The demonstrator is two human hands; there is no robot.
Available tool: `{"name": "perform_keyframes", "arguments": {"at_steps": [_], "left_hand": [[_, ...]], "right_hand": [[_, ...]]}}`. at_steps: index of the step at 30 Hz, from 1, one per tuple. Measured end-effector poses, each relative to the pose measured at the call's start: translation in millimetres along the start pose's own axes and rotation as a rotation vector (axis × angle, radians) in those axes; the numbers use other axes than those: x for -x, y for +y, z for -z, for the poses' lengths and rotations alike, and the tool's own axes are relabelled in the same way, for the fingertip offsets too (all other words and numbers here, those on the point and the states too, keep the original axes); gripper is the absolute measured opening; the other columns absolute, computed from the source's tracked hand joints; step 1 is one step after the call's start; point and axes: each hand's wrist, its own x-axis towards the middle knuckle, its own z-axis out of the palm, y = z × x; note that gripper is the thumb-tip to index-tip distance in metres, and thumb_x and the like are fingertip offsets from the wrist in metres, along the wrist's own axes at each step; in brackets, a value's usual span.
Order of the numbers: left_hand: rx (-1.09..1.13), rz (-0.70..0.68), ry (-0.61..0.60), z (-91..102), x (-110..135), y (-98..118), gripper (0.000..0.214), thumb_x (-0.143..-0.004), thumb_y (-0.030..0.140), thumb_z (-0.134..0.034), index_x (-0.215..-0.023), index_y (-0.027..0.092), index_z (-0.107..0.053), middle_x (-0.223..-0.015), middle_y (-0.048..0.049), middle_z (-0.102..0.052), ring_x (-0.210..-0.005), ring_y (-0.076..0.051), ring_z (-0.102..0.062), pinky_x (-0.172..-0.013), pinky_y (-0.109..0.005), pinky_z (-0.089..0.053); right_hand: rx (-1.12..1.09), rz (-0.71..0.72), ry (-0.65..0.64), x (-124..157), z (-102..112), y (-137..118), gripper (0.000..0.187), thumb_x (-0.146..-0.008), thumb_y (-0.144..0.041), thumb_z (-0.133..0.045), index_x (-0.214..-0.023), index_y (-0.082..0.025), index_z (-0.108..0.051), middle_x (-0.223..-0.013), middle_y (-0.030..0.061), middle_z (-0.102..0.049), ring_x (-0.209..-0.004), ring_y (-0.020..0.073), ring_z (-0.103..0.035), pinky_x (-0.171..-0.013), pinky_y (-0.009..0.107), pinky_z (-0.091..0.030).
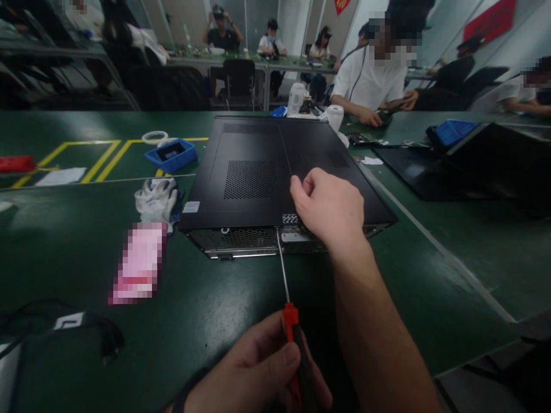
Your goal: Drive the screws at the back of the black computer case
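A black computer case (253, 149) lies flat on the green table, its open-slotted rear panel (249, 238) facing me. My left hand (258, 367) is wrapped round the red and black handle of a screwdriver (284, 275). The long shaft points away from me, and its tip meets the top edge of the rear panel near the middle. On the right half of the lid rests my right hand (331, 203), fingers curled in and thumb toward the left. Its fingertips are hidden, so whether anything is in them does not show.
Left of the case are work gloves (157, 198), a pink packet (140, 264), a blue tray (172, 155) and black cables (86, 327). A black panel (413, 172) lies to the right. Across the table a person in a white shirt (374, 80) handles something; others sit behind.
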Motion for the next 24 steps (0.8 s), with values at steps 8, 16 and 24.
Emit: {"name": "perform_keyframes", "arguments": {"at_steps": [8,16,24], "left_hand": [[-0.083,-0.002,0.013,1.4,-2.1,-0.5,0.053,-0.077,0.065,-0.082,-0.09,0.018,-0.061,-0.066,0.002,-0.063,-0.048,-0.004,-0.05,-0.052,-0.017,-0.042],[0.114,0.044,-0.015,-3.4,-1.5,3.9,0.043,-0.081,0.055,-0.077,-0.087,0.012,-0.074,-0.07,-0.0051,-0.066,-0.053,-0.012,-0.062,-0.048,-0.02,-0.046],[-0.017,-0.005,-0.071,1.3,-2.5,-3.1,0.043,-0.086,0.054,-0.078,-0.095,0.018,-0.058,-0.079,-0.0051,-0.073,-0.055,-0.008,-0.062,-0.053,-0.016,-0.046]], "right_hand": [[0.002,0.003,0.025,1.1,-0.5,-1.1,0.039,-0.098,-0.052,-0.048,-0.085,-0.022,-0.07,-0.077,0.0074,-0.071,-0.074,0.0227,-0.064,-0.068,0.034,-0.039],[0.005,0.004,0.022,1.5,-0.3,-1.3,0.039,-0.098,-0.052,-0.047,-0.087,-0.022,-0.07,-0.077,0.0078,-0.07,-0.077,0.024,-0.065,-0.07,0.034,-0.041],[0.017,0.004,0.027,2.1,0.2,-1.8,0.039,-0.098,-0.05,-0.047,-0.088,-0.021,-0.071,-0.08,0.0078,-0.072,-0.077,0.0233,-0.066,-0.068,0.033,-0.038]]}}
